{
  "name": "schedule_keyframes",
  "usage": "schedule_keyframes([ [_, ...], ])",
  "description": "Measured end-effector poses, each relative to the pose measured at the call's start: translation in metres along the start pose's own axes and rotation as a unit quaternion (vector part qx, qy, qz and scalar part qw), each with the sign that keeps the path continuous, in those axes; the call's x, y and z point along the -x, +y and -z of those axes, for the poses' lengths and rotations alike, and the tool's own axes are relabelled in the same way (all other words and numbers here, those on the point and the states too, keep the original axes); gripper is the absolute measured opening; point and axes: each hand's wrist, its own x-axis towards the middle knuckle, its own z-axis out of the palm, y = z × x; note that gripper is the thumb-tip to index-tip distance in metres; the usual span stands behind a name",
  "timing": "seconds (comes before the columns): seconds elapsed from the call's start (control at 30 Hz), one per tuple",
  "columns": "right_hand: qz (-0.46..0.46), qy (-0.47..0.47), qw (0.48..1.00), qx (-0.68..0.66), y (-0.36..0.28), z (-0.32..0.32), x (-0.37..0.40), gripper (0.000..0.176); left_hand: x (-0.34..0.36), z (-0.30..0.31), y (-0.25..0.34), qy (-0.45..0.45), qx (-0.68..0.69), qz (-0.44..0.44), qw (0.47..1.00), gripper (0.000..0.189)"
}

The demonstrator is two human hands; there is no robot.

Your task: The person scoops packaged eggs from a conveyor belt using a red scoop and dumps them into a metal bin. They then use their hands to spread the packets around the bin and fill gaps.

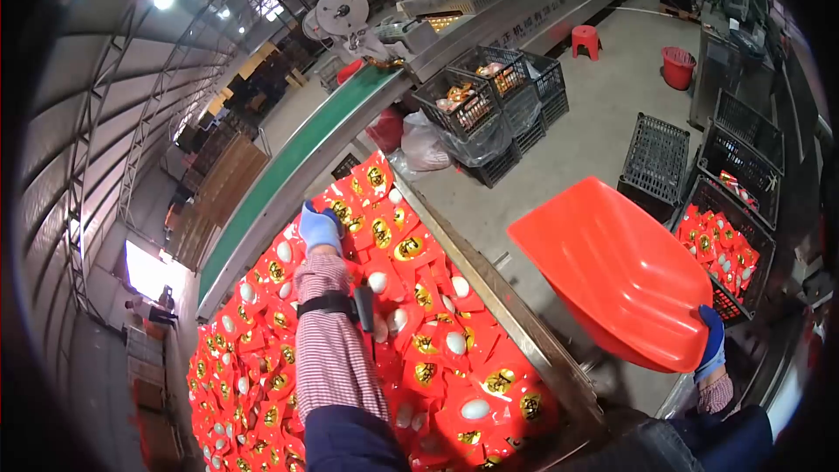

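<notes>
My left hand [322,228], in a blue and white glove, reaches over the far part of a heap of red packets [424,373]. It is at the packets' surface, with its fingers mostly turned away, so their grip is hidden. Each packet bears a gold and black print or shows a whitish oval window. At the right, my right hand [712,343], in a blue glove, is closed around the rear end of a red plastic scoop [616,275]. The scoop hangs beside the packet table, tilted, its inside bare.
A metal table edge [489,275] borders the heap. Beyond runs a green conveyor belt [301,162]. Black crates [459,105] with packets stand on the floor ahead. More crates [734,175], one with red packets, are at right, near a red stool [585,42] and red bucket [677,68].
</notes>
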Motion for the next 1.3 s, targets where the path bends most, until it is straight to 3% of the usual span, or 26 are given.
schedule_keyframes([
  [0.03,-0.005,-0.016,1.0,-0.007,-0.001,-0.01,0.003,0.045,0.01,-0.006,0.008,0.074,-0.128,-0.051,0.988,0.049],
  [0.07,-0.006,-0.013,1.0,-0.008,-0.002,-0.016,0.005,0.045,0.041,0.016,0.057,0.029,-0.167,-0.004,0.986,0.05],
  [0.1,-0.017,-0.018,1.0,-0.008,-0.005,-0.02,0.008,0.045,0.048,0.02,0.061,0.024,-0.17,-0.005,0.985,0.05],
  [0.17,-0.01,-0.013,1.0,0.019,-0.007,-0.015,0.009,0.041,0.059,0.024,0.064,0.078,-0.207,-0.131,0.966,0.048],
  [0.2,-0.011,-0.01,1.0,0.018,-0.005,-0.005,0.004,0.041,0.058,0.027,0.06,0.075,-0.207,-0.132,0.966,0.048],
  [0.27,-0.019,0.02,1.0,-0.007,-0.004,0.013,-0.005,0.035,0.052,0.039,0.048,0.045,-0.217,-0.262,0.939,0.046],
  [0.33,-0.017,0.032,0.999,-0.008,-0.006,0.011,-0.002,0.031,0.058,0.064,0.045,0.011,-0.153,-0.294,0.943,0.038],
  [0.4,-0.025,0.02,0.999,-0.021,-0.007,0.013,0.0,0.034,0.065,0.089,0.034,-0.117,-0.167,-0.203,0.958,0.035],
  [0.47,-0.039,0.008,0.999,-0.024,-0.008,0.008,0.007,0.037,0.107,0.123,0.058,-0.345,-0.29,-0.088,0.889,0.043],
  [0.53,-0.021,-0.002,1.0,-0.002,-0.006,0.016,0.003,0.041,0.152,0.132,0.024,-0.329,-0.348,-0.274,0.834,0.066],
  [0.6,-0.004,0.0,1.0,0.008,-0.004,0.017,0.003,0.038,0.192,0.129,0.018,-0.421,-0.247,-0.108,0.866,0.087],
  [0.63,-0.012,-0.003,1.0,0.014,-0.004,0.013,0.005,0.038,0.202,0.132,0.016,-0.419,-0.246,-0.107,0.867,0.087],
  [0.7,-0.017,-0.007,1.0,0.019,-0.004,-0.007,0.012,0.038,0.216,0.136,0.013,-0.384,-0.011,-0.054,0.922,0.096],
  [0.73,-0.027,-0.026,0.999,0.005,-0.004,-0.025,0.022,0.036,0.22,0.138,0.008,-0.383,-0.008,-0.057,0.922,0.096],
  [0.8,-0.031,-0.045,0.998,-0.01,-0.006,-0.028,0.024,0.035,0.22,0.139,0.005,-0.346,0.045,-0.108,0.931,0.094],
  [0.83,-0.029,-0.031,0.999,-0.008,-0.005,-0.016,0.019,0.034,0.215,0.141,0.01,-0.351,0.089,-0.061,0.93,0.09],
  [0.93,-0.028,-0.01,1.0,-0.005,-0.005,-0.01,0.019,0.033,0.173,0.141,0.036,-0.252,0.114,-0.131,0.952,0.056],
  [1.0,-0.03,-0.006,1.0,-0.003,-0.004,-0.012,0.022,0.034,0.147,0.137,0.064,-0.287,0.233,-0.073,0.926,0.044],
  [1.13,0.0,-0.011,1.0,-0.004,-0.001,-0.014,0.021,0.036,0.09,0.101,0.082,-0.375,0.218,0.03,0.9,0.031],
  [1.27,0.005,-0.012,1.0,-0.005,-0.004,-0.03,0.031,0.036,0.06,0.072,0.056,-0.431,0.104,0.01,0.896,0.026],
  [1.3,0.007,-0.004,1.0,-0.012,-0.003,-0.009,0.022,0.036,0.048,0.058,0.032,-0.371,0.127,-0.036,0.919,0.023],
])
